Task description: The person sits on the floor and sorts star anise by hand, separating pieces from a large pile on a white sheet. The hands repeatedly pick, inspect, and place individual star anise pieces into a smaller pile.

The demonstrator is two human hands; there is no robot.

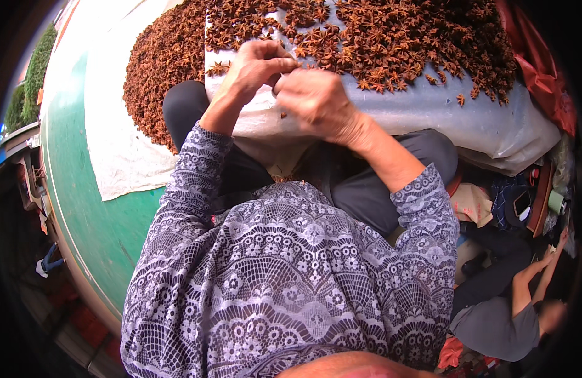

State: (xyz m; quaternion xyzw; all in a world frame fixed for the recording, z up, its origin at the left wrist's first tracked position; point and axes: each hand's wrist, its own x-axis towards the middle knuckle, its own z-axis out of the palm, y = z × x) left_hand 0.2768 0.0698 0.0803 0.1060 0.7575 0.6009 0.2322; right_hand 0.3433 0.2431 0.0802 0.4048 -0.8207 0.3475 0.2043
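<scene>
Dried star anise [380, 47] lies spread over a table covered in plastic sheeting [413, 108]. Over the near edge of that cover, my left hand [262, 64] and my right hand [317, 101] meet, fingertips almost touching. The left fingers are pinched together near a small brown piece, probably star anise; my fingers hide most of it. My right hand is blurred and curled, and what lies inside it cannot be seen. A single star anise [218, 68] sits just left of my left wrist.
A large heap of star anise [163, 75] rests on a white sheet [121, 175] over a green floor [102, 236] at the left. A red plastic sheet [541, 80] hangs at the right. Below it are a paper bag [472, 205] and a seated person [498, 326].
</scene>
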